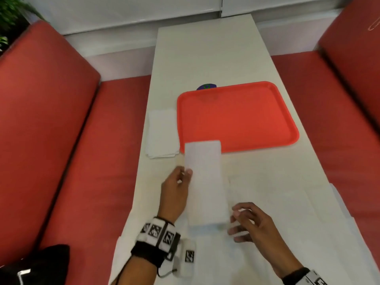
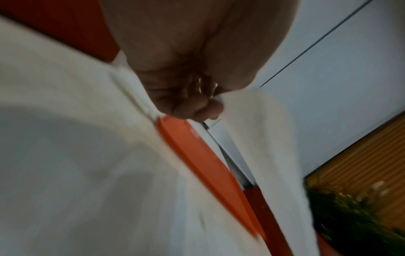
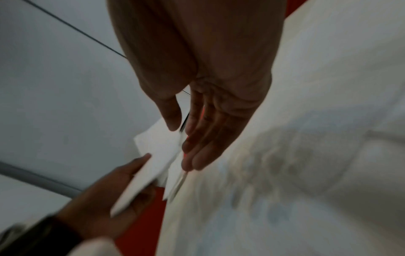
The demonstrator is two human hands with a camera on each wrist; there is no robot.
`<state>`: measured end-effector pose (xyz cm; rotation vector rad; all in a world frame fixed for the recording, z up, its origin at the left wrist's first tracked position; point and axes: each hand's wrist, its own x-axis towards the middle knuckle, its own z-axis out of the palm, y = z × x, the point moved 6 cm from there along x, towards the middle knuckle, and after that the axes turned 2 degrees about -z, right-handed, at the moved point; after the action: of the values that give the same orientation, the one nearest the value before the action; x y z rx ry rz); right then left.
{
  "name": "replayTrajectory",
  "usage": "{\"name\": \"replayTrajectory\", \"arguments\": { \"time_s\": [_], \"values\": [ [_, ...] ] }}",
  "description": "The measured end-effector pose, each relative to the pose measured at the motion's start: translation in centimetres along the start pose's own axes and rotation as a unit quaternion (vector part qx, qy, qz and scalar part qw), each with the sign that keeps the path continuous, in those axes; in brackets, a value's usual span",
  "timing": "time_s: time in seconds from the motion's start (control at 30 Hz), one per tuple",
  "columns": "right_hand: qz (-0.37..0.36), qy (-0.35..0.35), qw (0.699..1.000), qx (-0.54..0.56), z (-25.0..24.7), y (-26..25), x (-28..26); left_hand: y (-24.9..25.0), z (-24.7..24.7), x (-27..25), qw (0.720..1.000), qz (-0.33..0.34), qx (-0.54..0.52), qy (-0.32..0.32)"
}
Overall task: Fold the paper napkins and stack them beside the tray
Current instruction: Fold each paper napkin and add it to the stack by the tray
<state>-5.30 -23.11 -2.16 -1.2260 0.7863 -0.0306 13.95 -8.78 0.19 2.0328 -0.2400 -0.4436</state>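
A folded white napkin hangs above the table as a long strip; my left hand pinches its left edge between thumb and fingers. The right wrist view shows the same napkin in the left hand. My right hand hovers just right of the strip's near end, fingers spread and relaxed, holding nothing; its fingers are straight. A stack of folded napkins lies left of the orange tray. In the left wrist view my left hand is curled against white paper, with the tray rim below.
Unfolded white napkins lie flat over the near part of the white table. A small blue object peeks out behind the tray. Red bench seats flank the table on both sides. A black bag sits at the near left.
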Motion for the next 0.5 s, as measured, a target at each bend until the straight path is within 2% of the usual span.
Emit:
{"name": "replayTrajectory", "arguments": {
  "time_s": [0.17,0.27,0.37,0.5],
  "values": [
    [-0.042,0.08,0.986,-0.143,-1.0,1.2,0.6,1.6,-6.4,11.3,0.991,0.052,0.071,0.1],
    [-0.042,0.111,0.97,-0.21,-1.5,1.8,0.2,0.6,-8.2,17.1,0.987,0.026,0.107,0.116],
    [-0.038,0.12,0.961,-0.248,-1.7,1.9,-0.5,-0.9,-8.5,20.3,0.983,-0.011,0.142,0.113],
    [-0.042,0.133,0.953,-0.268,-2.1,1.6,-1.5,-2.7,-8.6,21.5,0.966,-0.058,0.227,0.107]
  ]
}}
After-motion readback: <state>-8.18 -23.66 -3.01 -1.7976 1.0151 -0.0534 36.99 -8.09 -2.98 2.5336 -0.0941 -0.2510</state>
